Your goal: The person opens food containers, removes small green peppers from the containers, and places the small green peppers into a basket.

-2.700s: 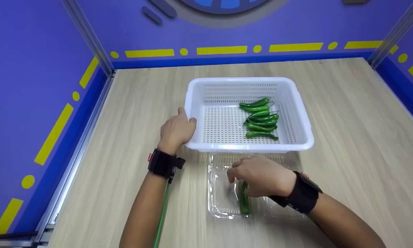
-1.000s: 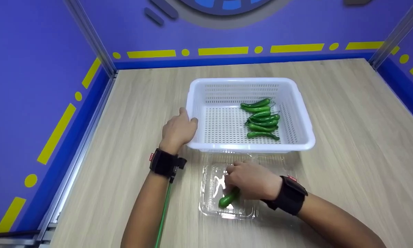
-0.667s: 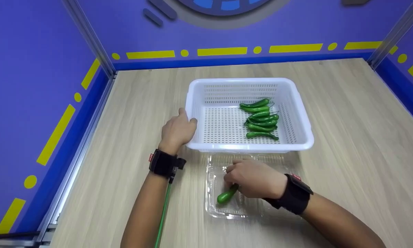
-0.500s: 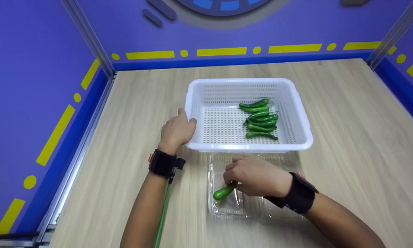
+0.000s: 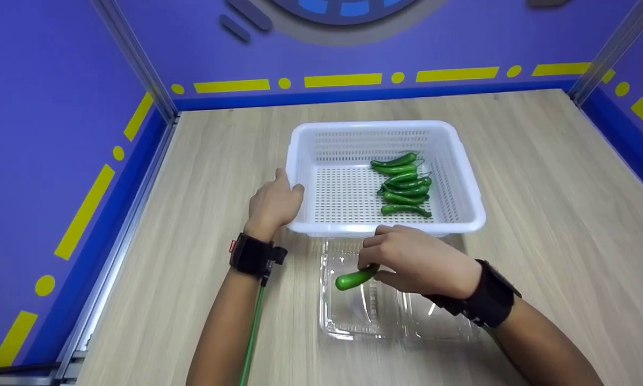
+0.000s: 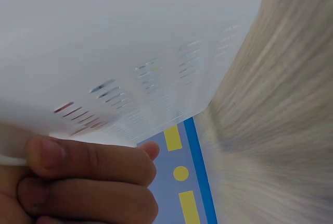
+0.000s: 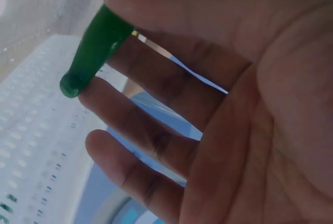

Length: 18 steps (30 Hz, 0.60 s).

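Note:
My right hand (image 5: 415, 260) pinches a green chili pepper (image 5: 355, 279) between thumb and fingers, above the clear plastic clamshell container (image 5: 348, 327). In the right wrist view, the thumb presses the pepper (image 7: 96, 47) against the fingers. My left hand (image 5: 274, 202) grips the left rim of the white plastic basket (image 5: 385, 230). The left wrist view shows curled fingers (image 6: 99, 164) under the rim, beside the slotted basket wall (image 6: 130, 57). Several green chili peppers (image 5: 404, 185) lie in the right half of the basket, roughly side by side.
The clamshell lies opened out on the wooden table (image 5: 541, 214), partly under the right hand and against the basket's front. Purple panels (image 5: 235, 53) stand behind and at both sides. A green cable (image 5: 252, 338) runs along the left forearm.
My right hand has taken hold of the pepper that lay in the clamshell. It has lifted it and moved toward the basket. The left hand stays at the basket rim.

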### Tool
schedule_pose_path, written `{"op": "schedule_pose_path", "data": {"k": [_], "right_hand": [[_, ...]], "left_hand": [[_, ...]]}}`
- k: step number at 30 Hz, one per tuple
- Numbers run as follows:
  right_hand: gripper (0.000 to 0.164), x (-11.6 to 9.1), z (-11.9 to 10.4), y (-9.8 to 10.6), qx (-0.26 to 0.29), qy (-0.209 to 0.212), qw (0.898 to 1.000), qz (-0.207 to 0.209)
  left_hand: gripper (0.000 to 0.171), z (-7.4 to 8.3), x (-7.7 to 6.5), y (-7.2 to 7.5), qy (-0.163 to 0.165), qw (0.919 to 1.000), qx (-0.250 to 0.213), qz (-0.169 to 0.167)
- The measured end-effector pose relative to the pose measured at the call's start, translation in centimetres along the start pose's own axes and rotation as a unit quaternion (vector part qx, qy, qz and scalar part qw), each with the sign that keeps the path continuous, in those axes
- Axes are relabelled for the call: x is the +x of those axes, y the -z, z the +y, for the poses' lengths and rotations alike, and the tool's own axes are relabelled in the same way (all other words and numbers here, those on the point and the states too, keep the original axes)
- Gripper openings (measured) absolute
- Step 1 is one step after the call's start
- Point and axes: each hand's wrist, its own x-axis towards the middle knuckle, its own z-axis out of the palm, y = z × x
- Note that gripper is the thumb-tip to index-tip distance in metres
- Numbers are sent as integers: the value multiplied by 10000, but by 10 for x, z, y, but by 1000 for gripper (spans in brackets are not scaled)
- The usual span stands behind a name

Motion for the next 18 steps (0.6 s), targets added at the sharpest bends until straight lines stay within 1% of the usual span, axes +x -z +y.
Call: {"op": "schedule_pose_path", "data": {"k": [5, 9, 15, 18], "right_hand": [[15, -2, 1, 3, -57, -8, 10000, 34], [14, -3, 1, 4, -15, -19, 10000, 48], [10, -5, 2, 8, -14, -61, 9999, 118], [11, -6, 3, 9, 25, -89, 9998, 165]], "left_hand": [[56, 0, 0, 0, -2, 10000, -36, -10], [56, -1, 0, 1, -68, 10000, -21, -39], [54, -1, 0, 1, -115, 9999, -26, -5], [52, -1, 0, 0, -105, 9999, -64, 21]]}}
